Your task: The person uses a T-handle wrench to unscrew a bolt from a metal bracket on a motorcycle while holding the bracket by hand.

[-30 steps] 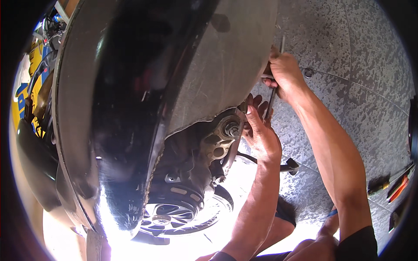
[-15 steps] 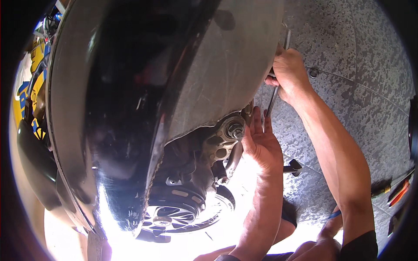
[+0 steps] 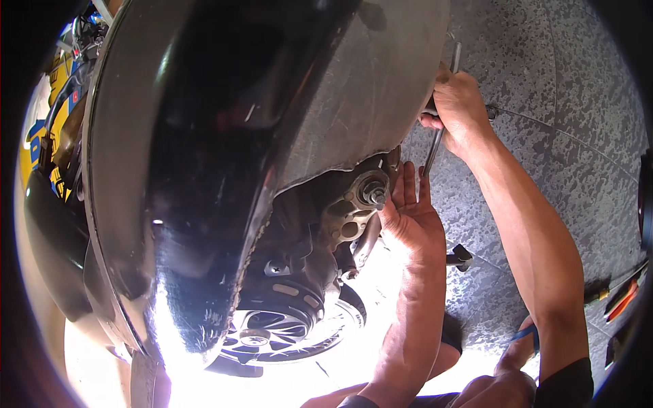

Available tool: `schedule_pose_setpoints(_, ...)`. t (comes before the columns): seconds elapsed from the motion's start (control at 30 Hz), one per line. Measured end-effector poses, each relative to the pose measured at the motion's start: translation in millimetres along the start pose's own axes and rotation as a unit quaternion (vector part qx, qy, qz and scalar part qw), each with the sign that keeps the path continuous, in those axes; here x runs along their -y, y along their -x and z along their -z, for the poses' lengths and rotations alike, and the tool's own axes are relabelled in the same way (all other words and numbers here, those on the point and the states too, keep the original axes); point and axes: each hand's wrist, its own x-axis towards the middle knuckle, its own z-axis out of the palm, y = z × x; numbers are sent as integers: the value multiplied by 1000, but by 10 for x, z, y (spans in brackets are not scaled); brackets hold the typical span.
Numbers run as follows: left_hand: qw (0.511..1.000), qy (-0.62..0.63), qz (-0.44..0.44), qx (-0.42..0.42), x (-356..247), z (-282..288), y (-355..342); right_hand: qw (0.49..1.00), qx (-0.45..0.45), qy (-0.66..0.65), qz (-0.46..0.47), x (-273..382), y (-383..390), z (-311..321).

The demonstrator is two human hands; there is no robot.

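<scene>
My right hand (image 3: pixel 464 109) is wrapped around a long, thin metal bar (image 3: pixel 433 153), like a wrench handle, which sticks out above and below the fist. Part of that hand is hidden behind the lower edge of a vehicle's dark curved body panel (image 3: pixel 204 170). Lower down, my left hand (image 3: pixel 416 221) is held with its palm showing and fingers stretched out. Its thumb is close to a threaded bolt end with a nut (image 3: pixel 374 195) on a metal bracket (image 3: pixel 342 221). Near the left fingertips lies the bar's lower end; whether they touch I cannot tell.
A spoked-pattern wheel (image 3: pixel 255 338) shows below the panel in bright glare. On the mottled grey floor (image 3: pixel 544 170) are a small black part (image 3: pixel 462 258) and, at the right rim, a tool with an orange handle (image 3: pixel 620 304). Yellow and blue items (image 3: pixel 61 75) stand far left.
The body panel and bolt appear slightly further right and higher in the picture. Both hands have shifted a little with them; the right hand still grips the bar.
</scene>
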Motion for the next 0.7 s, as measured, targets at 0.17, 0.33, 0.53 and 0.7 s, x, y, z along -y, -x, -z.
schedule_pose_setpoints(0.17,994,-89,-43,47,47,36,-6,1000,-7,2,17,16,-37,-29)
schedule_pose_setpoints(0.33,999,-30,0,10,122,-59,-7,1000,4,2,-11,-48,-133,-15)
schedule_pose_setpoints(0.53,968,-240,-29,72,167,-133,-139,995,4,-46,-86,54,-43,-56)
schedule_pose_setpoints(0.7,902,-421,-24,91,263,-176,-289,992,28,-48,-114,125,-49,-36)
